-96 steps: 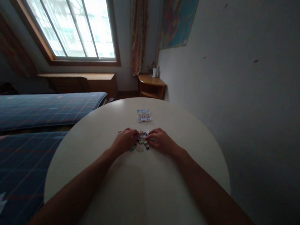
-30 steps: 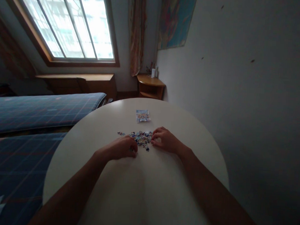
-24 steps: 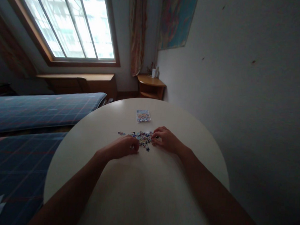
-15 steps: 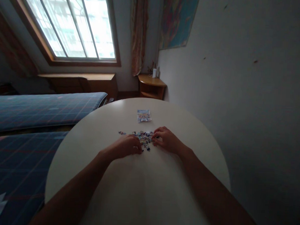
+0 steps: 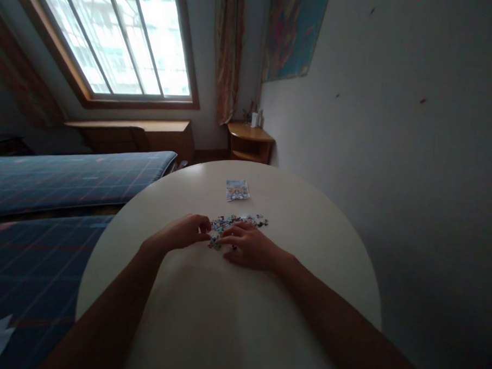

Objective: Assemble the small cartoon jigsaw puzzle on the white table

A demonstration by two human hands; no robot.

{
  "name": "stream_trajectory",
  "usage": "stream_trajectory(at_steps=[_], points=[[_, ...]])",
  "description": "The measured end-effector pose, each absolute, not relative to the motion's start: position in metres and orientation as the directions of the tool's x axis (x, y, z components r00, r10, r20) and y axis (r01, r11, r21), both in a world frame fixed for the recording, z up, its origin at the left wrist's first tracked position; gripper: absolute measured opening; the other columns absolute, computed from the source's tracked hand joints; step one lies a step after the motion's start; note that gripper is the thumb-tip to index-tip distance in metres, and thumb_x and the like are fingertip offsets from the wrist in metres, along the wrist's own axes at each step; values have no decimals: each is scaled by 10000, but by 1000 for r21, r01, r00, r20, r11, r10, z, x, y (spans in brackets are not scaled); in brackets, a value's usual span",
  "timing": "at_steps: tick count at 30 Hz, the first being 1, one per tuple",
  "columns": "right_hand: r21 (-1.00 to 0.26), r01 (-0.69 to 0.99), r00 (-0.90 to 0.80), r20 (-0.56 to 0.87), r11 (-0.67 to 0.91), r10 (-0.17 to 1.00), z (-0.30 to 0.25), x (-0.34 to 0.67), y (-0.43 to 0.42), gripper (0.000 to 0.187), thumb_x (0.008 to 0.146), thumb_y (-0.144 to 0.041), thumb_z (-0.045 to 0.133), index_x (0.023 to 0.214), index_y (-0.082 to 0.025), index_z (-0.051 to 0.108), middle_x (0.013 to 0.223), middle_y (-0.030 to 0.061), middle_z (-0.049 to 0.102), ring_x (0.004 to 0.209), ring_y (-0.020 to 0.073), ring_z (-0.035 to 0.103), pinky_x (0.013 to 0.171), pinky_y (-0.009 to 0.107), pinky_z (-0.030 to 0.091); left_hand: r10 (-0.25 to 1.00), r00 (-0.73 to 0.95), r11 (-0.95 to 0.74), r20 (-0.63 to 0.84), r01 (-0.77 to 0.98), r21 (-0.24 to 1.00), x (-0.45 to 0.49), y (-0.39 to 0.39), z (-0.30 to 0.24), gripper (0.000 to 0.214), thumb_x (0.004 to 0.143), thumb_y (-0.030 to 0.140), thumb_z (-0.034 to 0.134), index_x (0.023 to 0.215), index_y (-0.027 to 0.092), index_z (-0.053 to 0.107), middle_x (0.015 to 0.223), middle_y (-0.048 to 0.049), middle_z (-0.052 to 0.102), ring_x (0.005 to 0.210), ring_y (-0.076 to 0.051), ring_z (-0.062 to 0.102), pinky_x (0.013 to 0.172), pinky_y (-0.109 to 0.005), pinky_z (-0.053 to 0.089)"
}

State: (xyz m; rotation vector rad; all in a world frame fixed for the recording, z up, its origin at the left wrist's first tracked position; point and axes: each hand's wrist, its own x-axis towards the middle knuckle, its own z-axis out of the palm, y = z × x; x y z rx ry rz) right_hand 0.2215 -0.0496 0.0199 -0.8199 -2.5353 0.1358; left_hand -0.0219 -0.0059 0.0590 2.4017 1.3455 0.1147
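A small heap of colourful puzzle pieces [image 5: 239, 223] lies near the middle of a round white table [image 5: 309, 231]. My left hand [image 5: 182, 233] rests on the table at the heap's left edge, its fingers curled with the tips at the pieces. My right hand [image 5: 247, 247] lies over the near side of the heap, fingers bent and pointing left towards the left hand's fingertips. What either hand pinches is too small and dark to make out. A small printed picture card [image 5: 237, 189] lies flat beyond the heap.
The table stands close to a grey wall [image 5: 395, 131] on the right. A bed with a blue checked cover [image 5: 45, 197] runs along the left. A wooden corner shelf [image 5: 250, 141] and a desk under the window [image 5: 114, 37] stand behind.
My right hand has moved left and nearer, from the heap's right end to its near side, uncovering pieces at the right. My left hand has shifted slightly left and further away.
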Motion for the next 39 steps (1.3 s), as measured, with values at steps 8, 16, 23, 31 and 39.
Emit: stream_trajectory(at_steps=[8,16,23,31,39], points=[[-202,612,-654,415,764,633,10,201,-52,183,897,-316,668,1067,-271,718,1099,48,721,1129,239,582,1009,394,403,786,603,-508,-137,756,413,-20,-5,53,230,753,359,669,886,171,659,820,-32,695,717,-172,613,631,-252,425],[-306,574,-600,473,759,645,8,206,-48,169,867,-175,648,986,-263,731,953,22,738,1027,196,619,992,335,420,788,602,-502,-133,752,428,-18,-5,51,242,741,366,706,863,168,644,802,-25,672,712,-177,600,619,-259,406],[-369,581,-559,467,726,685,16,218,-41,174,814,-89,657,897,-226,726,904,24,745,937,191,637,929,321,454,730,669,-529,-137,681,506,-4,-12,49,261,720,358,746,879,173,653,783,-4,656,692,-166,576,610,-252,395],[-259,569,-651,437,780,621,24,248,-37,155,801,-121,669,859,-252,728,924,19,736,984,201,618,920,339,449,706,685,-507,-179,666,547,5,-13,41,261,741,331,716,949,179,678,740,15,627,644,-150,542,575,-243,362],[-322,516,-672,422,794,608,27,256,-35,66,823,-218,693,843,-252,746,875,17,730,895,181,640,877,327,484,709,687,-514,-160,658,550,3,-13,41,162,750,256,662,887,175,690,800,-6,674,710,-159,581,639,-244,410]])
